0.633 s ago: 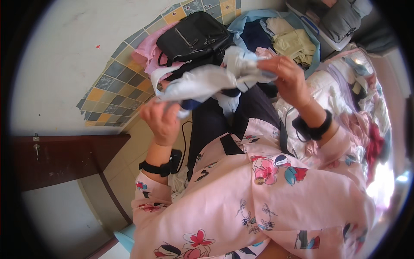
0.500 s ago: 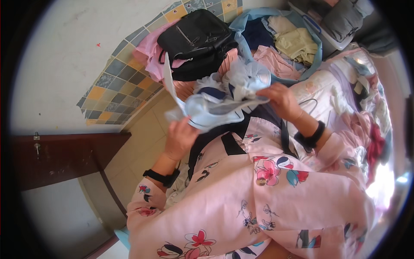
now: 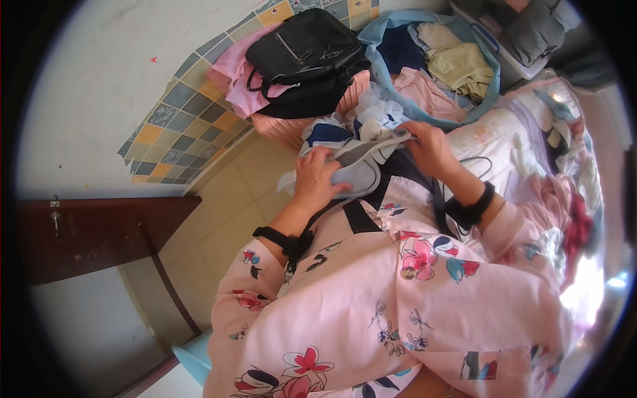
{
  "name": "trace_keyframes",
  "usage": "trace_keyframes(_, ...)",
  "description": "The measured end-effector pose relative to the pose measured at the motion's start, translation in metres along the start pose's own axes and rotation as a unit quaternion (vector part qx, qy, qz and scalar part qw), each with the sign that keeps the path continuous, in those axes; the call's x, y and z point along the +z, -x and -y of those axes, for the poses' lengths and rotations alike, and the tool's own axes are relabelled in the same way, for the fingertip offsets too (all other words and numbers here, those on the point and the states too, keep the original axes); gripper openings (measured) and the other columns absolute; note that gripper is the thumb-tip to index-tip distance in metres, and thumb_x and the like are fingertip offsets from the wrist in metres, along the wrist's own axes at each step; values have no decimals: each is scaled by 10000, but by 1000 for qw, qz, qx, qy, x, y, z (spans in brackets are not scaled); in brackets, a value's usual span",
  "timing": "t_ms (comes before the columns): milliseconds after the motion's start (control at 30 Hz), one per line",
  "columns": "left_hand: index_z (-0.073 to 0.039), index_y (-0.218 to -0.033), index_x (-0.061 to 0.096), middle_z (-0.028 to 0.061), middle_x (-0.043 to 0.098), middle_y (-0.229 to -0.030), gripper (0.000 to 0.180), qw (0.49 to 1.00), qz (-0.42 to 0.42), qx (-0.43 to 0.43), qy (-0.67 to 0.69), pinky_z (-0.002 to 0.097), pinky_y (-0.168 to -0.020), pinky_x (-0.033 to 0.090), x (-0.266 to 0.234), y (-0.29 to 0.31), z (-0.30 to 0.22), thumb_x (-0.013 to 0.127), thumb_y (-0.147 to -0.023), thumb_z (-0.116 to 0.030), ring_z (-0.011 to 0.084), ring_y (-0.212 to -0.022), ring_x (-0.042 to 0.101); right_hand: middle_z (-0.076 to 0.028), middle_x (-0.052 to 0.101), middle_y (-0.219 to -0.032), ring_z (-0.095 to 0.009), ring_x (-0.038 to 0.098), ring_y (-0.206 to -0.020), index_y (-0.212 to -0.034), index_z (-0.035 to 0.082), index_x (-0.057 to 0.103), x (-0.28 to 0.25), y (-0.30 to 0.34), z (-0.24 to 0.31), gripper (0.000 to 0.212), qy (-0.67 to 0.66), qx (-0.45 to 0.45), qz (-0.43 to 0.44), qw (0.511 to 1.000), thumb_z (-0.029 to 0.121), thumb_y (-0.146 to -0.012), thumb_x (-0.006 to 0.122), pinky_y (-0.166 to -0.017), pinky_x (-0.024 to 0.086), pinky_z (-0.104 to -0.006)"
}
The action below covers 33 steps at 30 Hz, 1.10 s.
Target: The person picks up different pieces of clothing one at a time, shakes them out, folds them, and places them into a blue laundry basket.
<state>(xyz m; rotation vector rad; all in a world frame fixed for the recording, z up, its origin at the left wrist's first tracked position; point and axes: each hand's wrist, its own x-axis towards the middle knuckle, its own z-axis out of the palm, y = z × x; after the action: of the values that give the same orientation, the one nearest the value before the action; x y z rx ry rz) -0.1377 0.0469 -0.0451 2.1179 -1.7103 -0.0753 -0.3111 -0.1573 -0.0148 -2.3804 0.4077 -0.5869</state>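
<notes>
Both hands hold a pale grey-blue garment with moulded cups, which looks like a bra [image 3: 361,174], in front of my lap. My left hand [image 3: 316,178] has its fingers over the left part, thumb along the near side. On the upper right edge, my right hand [image 3: 428,151] pinches the fabric. Just behind the garment lie white ruffled mesh pieces with navy patches [image 3: 328,134], partly hidden by it. Dark cloth lies under it on my lap.
A black leather backpack [image 3: 308,56] rests on a pleated peach-coloured seat [image 3: 282,131], beside a pink cloth [image 3: 235,83]. Behind right is a light blue basket [image 3: 490,99] of folded clothes. Several loose garments [image 3: 547,192] lie on the bed to the right. A dark red door [image 3: 99,235] stands left.
My left hand has moved up and right, closer to my right hand, and now lies over the bra. The white strap that stuck up at the left has dropped from sight.
</notes>
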Motion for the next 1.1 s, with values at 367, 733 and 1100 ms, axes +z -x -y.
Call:
trace_keyframes(367,-65,-949,446,189,545,-948,334,955,-115,-266,57,421,-778,415,-20,-87,79,622,-665,-50,396,-947,501,-196,595,-837,-362,576,-834,-1053,75,496,-17,-110,-27,296,-29,16,38,999,44,-762,543,-702,448,-399)
trace_keyframes(733,-90,-937,614,135,603,-915,303,947,-270,134,-110,364,-693,463,-226,-130,13,542,-669,30,327,-809,581,-161,593,-977,-296,593,-883,-1066,17,509,-158,-124,54,385,152,-282,-58,946,-110,-706,461,-769,464,-335)
trace_keyframes(1100,-75,-926,556,80,568,-1097,348,923,239,-48,297,321,-751,439,-131,60,-43,643,-597,-2,253,-911,554,-87,513,-1192,-224,404,-1194,-1125,62,497,-69,62,27,400,-507,114,397,756,13,-754,637,-966,341,-333)
